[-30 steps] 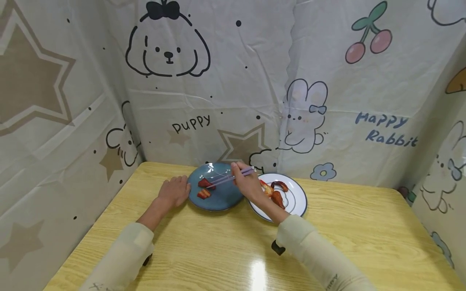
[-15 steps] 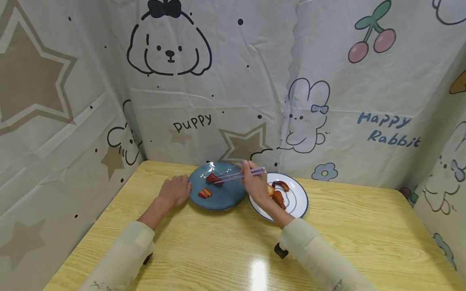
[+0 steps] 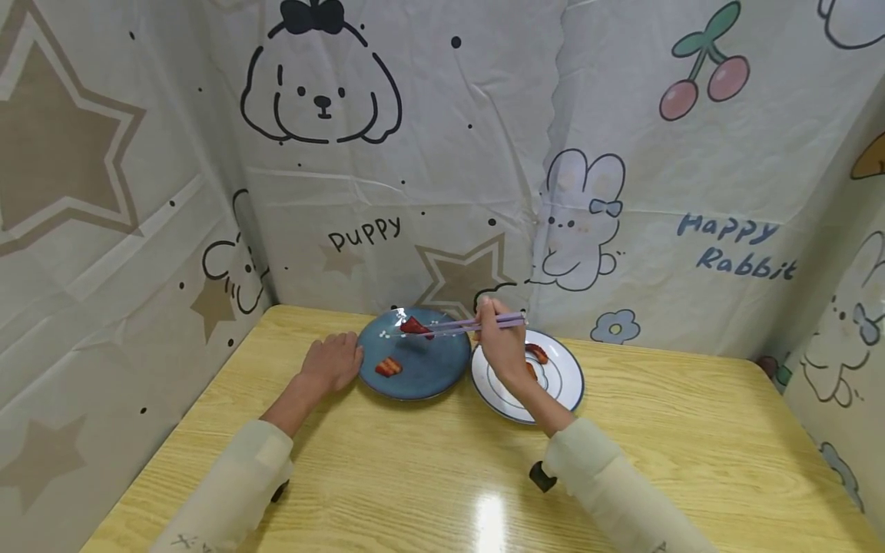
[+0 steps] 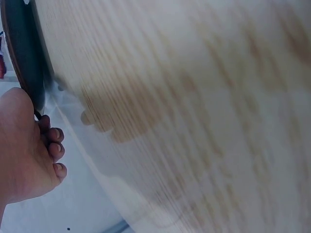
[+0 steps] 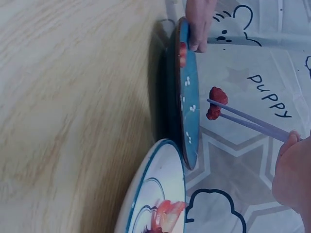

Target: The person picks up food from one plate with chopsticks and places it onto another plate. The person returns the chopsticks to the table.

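My right hand (image 3: 501, 342) holds a pair of purple chopsticks (image 3: 508, 320). A glossy dark-red piece of food (image 3: 415, 327) is pinched between their tips. The right wrist view shows this red piece (image 5: 216, 103) raised off the blue plate (image 5: 191, 92). At the plate's left rim, my left hand (image 3: 335, 361) grips the edge, its thumb at the rim and its fingers curled below in the left wrist view. A striped red-and-orange food piece (image 3: 389, 367) lies on the blue plate.
A white plate (image 3: 568, 384) with a blue rim stands right of the blue plate, close against it. Several reddish food pieces (image 3: 536, 352) lie on it, partly hidden by my right hand. Patterned cloth (image 3: 429, 153) hangs behind the wooden table (image 3: 408, 476).
My right hand has moved right and up with the chopsticks. The dark-red piece has risen from the blue plate and shifted right with them. My left hand stays at the rim.
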{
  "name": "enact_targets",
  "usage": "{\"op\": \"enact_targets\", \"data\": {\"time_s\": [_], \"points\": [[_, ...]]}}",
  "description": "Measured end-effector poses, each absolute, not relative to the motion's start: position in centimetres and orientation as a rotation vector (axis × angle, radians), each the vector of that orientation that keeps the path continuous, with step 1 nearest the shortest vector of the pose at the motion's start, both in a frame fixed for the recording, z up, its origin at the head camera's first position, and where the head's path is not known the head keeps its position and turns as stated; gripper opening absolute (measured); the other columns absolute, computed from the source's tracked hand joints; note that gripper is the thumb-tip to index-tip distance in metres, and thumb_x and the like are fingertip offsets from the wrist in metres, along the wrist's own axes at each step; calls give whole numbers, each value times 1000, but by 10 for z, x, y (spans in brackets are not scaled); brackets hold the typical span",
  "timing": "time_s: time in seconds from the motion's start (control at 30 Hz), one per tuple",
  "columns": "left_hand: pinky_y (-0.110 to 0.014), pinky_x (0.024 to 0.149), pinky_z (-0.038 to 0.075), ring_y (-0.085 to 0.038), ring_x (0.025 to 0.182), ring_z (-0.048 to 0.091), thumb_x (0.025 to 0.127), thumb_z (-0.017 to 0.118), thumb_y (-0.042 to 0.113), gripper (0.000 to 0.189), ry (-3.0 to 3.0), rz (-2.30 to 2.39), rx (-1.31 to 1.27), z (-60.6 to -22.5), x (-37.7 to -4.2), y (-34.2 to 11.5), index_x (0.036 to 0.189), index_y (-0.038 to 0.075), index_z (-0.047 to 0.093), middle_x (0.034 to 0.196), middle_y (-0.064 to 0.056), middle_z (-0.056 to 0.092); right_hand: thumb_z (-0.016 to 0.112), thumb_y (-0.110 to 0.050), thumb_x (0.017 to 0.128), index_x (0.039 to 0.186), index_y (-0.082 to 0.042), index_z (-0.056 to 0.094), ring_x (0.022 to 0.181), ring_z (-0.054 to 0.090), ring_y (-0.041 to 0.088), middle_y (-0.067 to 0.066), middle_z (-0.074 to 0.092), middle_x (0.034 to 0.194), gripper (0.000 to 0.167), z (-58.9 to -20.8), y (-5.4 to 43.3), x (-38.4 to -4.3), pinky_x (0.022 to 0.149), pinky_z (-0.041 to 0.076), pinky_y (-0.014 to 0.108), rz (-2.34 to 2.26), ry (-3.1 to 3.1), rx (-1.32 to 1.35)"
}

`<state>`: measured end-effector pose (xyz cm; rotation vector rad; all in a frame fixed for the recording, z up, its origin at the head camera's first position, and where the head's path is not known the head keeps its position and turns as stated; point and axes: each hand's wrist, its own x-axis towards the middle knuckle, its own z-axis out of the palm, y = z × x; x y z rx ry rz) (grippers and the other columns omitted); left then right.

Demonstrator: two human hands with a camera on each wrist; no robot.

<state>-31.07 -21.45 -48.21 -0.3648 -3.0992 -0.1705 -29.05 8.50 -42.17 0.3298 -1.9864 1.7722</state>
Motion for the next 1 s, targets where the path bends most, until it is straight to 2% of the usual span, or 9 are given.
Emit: {"op": "enact_targets", "data": {"time_s": [0.13,0.23,0.4,0.47,0.63,0.77,1.0], "points": [[-53,81,41,-38,98,54,106,35,24,32,-3101,-165,-371,-483,-311,-215,108,-3,52,101,-18,58,50,-20,106,75,6,59,51,54,23,23,55,60,41,-414,91,-283,44,38,22,1809,-1992,314],[-53,81,41,-38,98,54,106,36,24,32,-3101,-161,-376,-482,-310,-214,107,-3,52,101,-19,58,49,-25,106,77,6,59,49,52,17,22,55,60,44,-411,97,-280,44,39,22,1806,-2003,315],[-51,78,41,-37,95,55,106,37,24,31,-3097,-161,-377,-480,-309,-215,104,-2,52,97,-17,57,48,-30,106,76,0,58,50,53,34,17,55,59,44,-407,107,-275,41,38,23,1766,-2021,334],[-51,77,41,-36,94,55,106,37,24,30,-3097,-165,-375,-479,-309,-215,104,-2,51,96,-17,56,47,-29,107,76,-2,58,51,53,35,17,55,60,43,-403,111,-272,41,37,23,1736,-2025,350],[-51,78,41,-37,96,54,106,36,24,31,-3093,-172,-372,-479,-310,-215,106,-3,51,98,-18,57,46,-30,107,75,-2,57,51,51,23,11,55,60,43,-394,120,-267,43,35,24,1688,-2018,369],[-51,78,40,-37,97,54,106,36,24,31,-3089,-178,-368,-478,-310,-215,106,-3,51,99,-18,57,46,-31,107,76,-2,57,50,49,18,10,54,59,44,-391,126,-264,44,37,24,1706,-2005,342],[-51,77,41,-37,95,54,106,35,24,31,-3094,-166,-374,-479,-309,-215,106,-3,51,97,-17,56,45,-16,107,77,11,55,46,48,12,19,52,57,42,-383,137,-254,43,42,22,1777,-1966,309]]}}
